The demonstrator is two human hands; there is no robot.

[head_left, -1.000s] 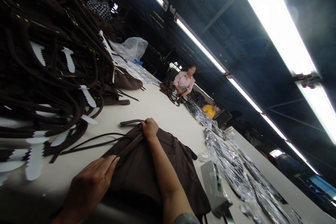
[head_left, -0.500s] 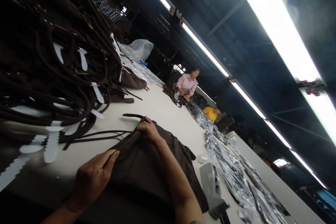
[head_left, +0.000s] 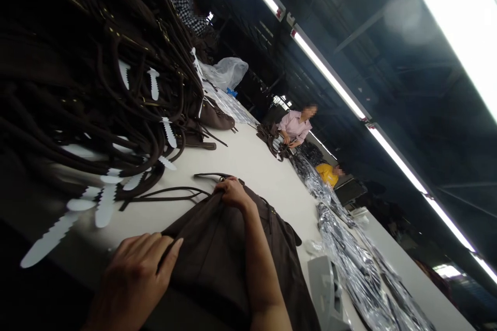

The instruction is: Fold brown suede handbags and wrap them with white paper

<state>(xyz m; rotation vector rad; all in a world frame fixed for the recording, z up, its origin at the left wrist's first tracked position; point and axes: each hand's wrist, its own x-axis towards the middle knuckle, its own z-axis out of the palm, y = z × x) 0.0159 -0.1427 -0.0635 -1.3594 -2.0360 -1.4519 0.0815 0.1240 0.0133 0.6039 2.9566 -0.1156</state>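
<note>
A dark brown bag [head_left: 213,248] with thin straps lies on the white table in front of me. My left hand [head_left: 137,269] is closed on its near left edge, thumb on top, and pulls the material out to the side. Farther along that same edge, my right hand [head_left: 234,194] grips the bag near a strap end, its forearm crossing over the bag. Loose brown straps [head_left: 174,194] trail from the bag toward the left. The lower part of the bag falls into shadow.
Brown bags with white serrated strips [head_left: 106,201] are heaped on the left. A grey tape dispenser [head_left: 324,289] stands at right, beside plastic-wrapped items [head_left: 345,243]. Across the table, a person in a pink shirt [head_left: 295,125] handles brown straps; another wears yellow [head_left: 326,175].
The view has swung left, so the scene sits farther right. My left hand has moved slightly lower, and the edge between my hands looks more stretched. Both hands keep their grip.
</note>
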